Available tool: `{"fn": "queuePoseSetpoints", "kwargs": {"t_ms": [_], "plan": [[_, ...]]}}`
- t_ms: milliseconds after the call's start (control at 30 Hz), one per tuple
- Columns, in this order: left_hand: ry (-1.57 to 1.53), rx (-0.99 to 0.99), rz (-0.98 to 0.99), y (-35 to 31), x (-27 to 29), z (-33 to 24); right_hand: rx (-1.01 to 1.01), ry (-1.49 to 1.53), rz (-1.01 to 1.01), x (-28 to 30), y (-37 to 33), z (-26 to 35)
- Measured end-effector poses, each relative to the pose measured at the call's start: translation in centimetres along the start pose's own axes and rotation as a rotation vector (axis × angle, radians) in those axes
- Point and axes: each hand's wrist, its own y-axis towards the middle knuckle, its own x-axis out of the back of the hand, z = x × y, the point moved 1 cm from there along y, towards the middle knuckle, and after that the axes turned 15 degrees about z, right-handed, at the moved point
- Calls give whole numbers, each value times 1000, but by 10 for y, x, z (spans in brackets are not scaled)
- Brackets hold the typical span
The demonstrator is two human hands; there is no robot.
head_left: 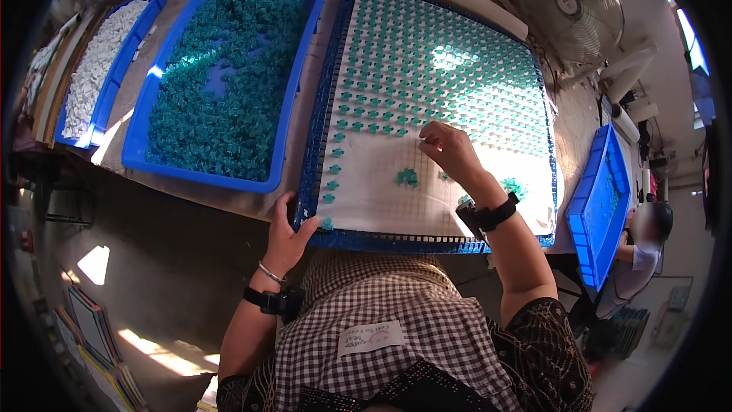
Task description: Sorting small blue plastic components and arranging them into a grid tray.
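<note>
A white sheet [374,183] marked with a faint grid lies in a blue frame [311,160] before me. Rows of small green cross-shaped plastic pieces [387,116] cover its far part, and one column runs down the left side. My right hand [451,151] is pinched over the sheet at the nearest row, a bit of green showing at its fingertips. Close to it lies a loose clump of green pieces [407,177]; another pile [512,187] is partly hidden behind my right wrist. My left hand [288,238] grips the frame's near left corner, thumb and fingers on either side.
Left of the frame stands a large blue tray [284,137] heaped with green pieces. Beyond it is a blue tray [114,80] of white pieces. At right sit another blue tray [587,221] and a seated person [637,259]. A fan [568,4] stands at the far right.
</note>
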Motion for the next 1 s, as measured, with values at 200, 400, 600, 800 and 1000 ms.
{"fn": "queuePoseSetpoints", "kwargs": {"t_ms": [200, 400, 600, 800, 1000], "plan": [[-13, -1, 2, -2, 0, 3, -49, -28, -102, -10, -1, 3], [-26, -3, 4, 0, 0, 2, 47, -36, -101, -7, -2, 2], [-64, 24, 22, -1, 0, 6, -110, -28, 47, 8, 7, 21], [-55, 13, 9, -1, 1, 4, -60, -62, 36, 8, 7, 19], [-34, 16, 11, -4, 0, 3, -66, 5, -62, 1, 10, 16]]}}
